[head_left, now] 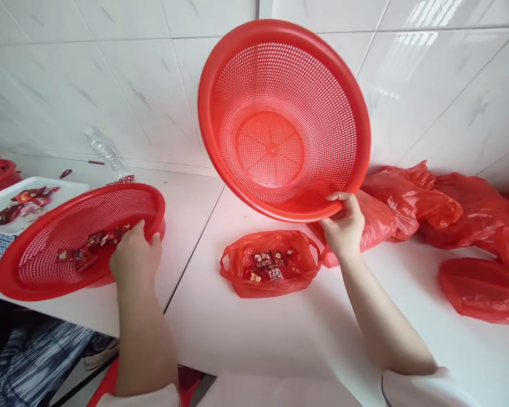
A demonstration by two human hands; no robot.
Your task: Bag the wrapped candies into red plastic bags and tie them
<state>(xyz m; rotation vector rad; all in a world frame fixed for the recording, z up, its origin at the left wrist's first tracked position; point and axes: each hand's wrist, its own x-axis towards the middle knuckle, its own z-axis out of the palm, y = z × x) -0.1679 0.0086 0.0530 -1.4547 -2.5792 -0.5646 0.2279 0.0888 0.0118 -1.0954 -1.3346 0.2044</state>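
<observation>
My right hand [345,223] is closed on the lower rim of a red plastic colander basket [271,150]. That basket is raised and tilted, its bare mesh inside facing me. On the left, my left hand [136,254] grips the near right rim of another red colander basket [42,265], which leans with its far-left side low. Several small red wrapped packets [85,254] lie in this left basket. On the table between my hands stands an open red plastic bag [254,288] with similar packets [269,263] inside.
Filled red plastic bags [462,203] line the right side by the tiled wall [127,73]. At left are a white tray scale [68,189] with packets, another red basket [8,175] and a clear bottle [106,152]. A person's patterned clothing [38,350] shows below the table.
</observation>
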